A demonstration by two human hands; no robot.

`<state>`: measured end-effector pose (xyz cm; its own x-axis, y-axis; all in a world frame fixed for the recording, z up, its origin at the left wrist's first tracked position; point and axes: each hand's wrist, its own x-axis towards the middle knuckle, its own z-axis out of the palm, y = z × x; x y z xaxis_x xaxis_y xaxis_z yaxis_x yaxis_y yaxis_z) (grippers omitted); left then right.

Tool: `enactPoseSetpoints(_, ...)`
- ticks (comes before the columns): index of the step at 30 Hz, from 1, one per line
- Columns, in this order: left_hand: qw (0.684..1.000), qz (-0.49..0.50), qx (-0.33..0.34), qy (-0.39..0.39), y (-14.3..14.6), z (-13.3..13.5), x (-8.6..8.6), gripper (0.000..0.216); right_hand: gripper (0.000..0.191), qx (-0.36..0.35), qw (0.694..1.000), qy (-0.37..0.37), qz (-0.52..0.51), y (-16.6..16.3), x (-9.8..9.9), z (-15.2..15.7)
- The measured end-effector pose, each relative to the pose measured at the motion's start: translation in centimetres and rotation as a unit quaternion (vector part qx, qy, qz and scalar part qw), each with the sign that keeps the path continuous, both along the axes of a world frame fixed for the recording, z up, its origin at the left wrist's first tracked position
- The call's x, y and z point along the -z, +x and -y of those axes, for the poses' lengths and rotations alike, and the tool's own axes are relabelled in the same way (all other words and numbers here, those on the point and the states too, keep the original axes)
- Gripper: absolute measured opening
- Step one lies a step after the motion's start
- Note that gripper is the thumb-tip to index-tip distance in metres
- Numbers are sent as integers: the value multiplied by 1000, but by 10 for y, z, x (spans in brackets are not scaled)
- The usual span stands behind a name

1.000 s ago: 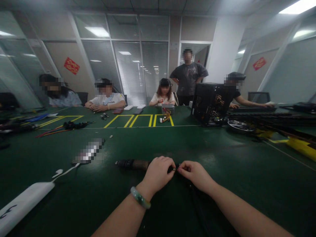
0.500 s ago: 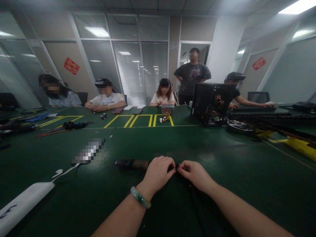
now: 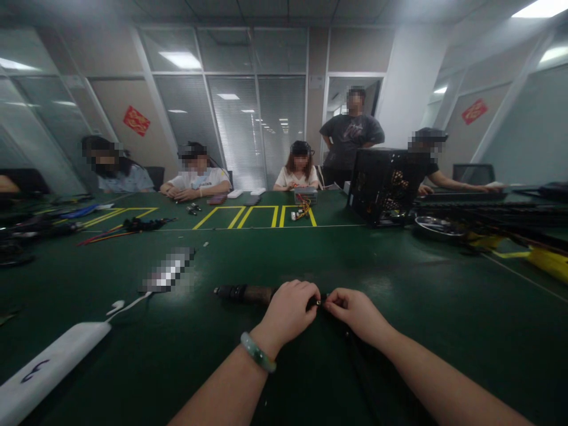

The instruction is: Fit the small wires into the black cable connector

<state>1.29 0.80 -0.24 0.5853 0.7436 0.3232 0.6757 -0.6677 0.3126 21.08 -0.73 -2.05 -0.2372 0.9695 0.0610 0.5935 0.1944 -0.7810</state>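
A dark electric screwdriver (image 3: 255, 294) lies across the green table, its narrow tip pointing left. My left hand (image 3: 293, 307), with a green bangle on the wrist, is closed over the screwdriver's right end and hides it. A small dark piece with a brass-coloured end (image 3: 318, 302) shows at its fingertips. Just to the right, my right hand (image 3: 352, 310) is closed in a pinch, nearly meeting the left fingertips. What it pinches is too small and dark to make out. A dark cord (image 3: 355, 355) runs below the right hand toward the near edge.
On the left are a white power strip (image 3: 57, 367) and a blurred-out device (image 3: 168, 271). Loose cables (image 3: 137, 225) lie farther back. A black computer case (image 3: 377, 186) stands at the back right beside a metal dish (image 3: 437, 226). Several people are across the table.
The whole view has shifted slightly, so things appear a little farther right. Both hands keep their closed grips at the screwdriver's right end.
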Motion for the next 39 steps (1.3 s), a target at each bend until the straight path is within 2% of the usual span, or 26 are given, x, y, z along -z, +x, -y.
enactPoseSetpoints(10, 1000, -13, -3, -6, 0, 1, -1, 7, 15, -1, 1000, 5, -12, 0, 6, -2)
enactPoseSetpoints(18, 1000, -8, -1, -5, -1, 1, -3, 13, 16, 4, 1000, 10, -6, -1, 5, -1)
enactPoseSetpoints(35, 1000, -16, 3, 7, 0, 1, -2, 5, 17, 5, 1000, 7, -6, 1, 8, -2)
enactPoseSetpoints(39, 1000, -11, 6, 4, 0, 2, -4, 10, 18, 3, 1000, 1, -9, 2, 8, -3)
